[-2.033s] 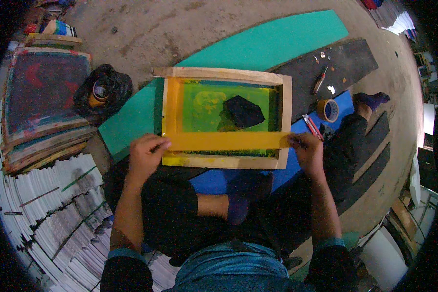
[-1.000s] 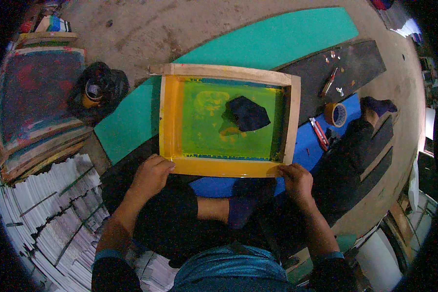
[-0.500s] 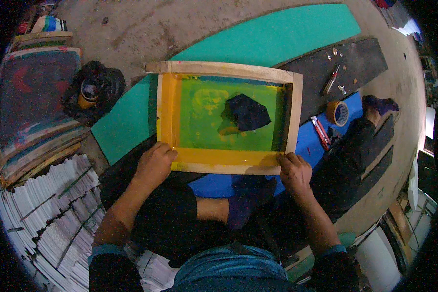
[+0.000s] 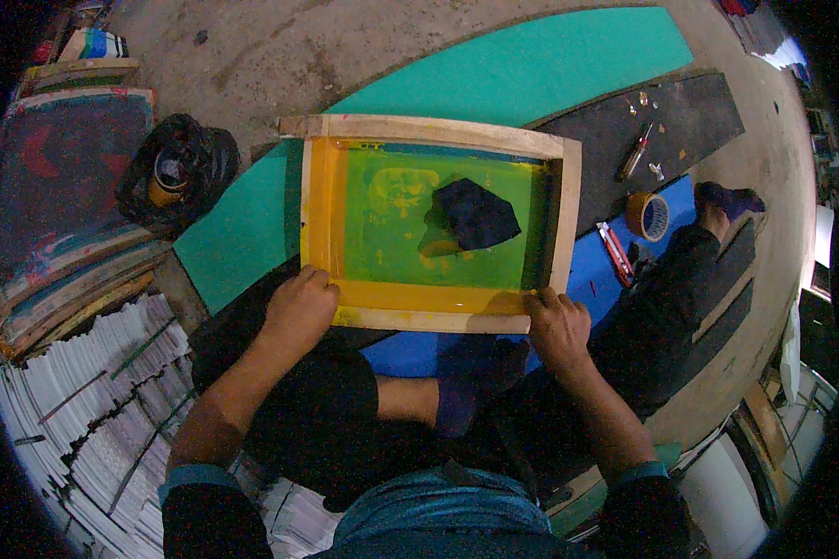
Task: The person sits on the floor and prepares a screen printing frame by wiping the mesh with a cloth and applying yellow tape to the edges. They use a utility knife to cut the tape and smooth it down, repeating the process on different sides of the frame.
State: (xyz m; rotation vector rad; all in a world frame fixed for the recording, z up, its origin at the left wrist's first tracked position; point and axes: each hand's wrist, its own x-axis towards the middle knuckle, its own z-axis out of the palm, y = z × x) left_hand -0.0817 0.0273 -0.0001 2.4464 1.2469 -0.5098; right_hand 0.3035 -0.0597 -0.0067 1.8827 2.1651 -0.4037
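A wooden-framed printing screen (image 4: 438,321) lies in front of me, its mesh green with faint pale markings and its inner borders taped yellow-orange. On the mesh rests a crumpled dark cloth (image 4: 478,216), right of the middle. My left hand (image 4: 302,306) is closed on the frame's near left corner. At the near right corner, my right hand (image 4: 559,328) has its fingers curled over the wooden edge. Both palms are turned away from view.
Right of the screen are a tape roll (image 4: 646,216), a red cutter knife (image 4: 615,252) and a screwdriver (image 4: 636,154). A black bag (image 4: 216,158) holding a can stands left, near leaning screens (image 4: 75,177) and paper stacks (image 4: 121,401). Green sheeting (image 4: 513,65) extends behind.
My right hand has shifted slightly left along the near edge of the frame. My left hand has moved up a little; the screen and the cloth stay almost in place.
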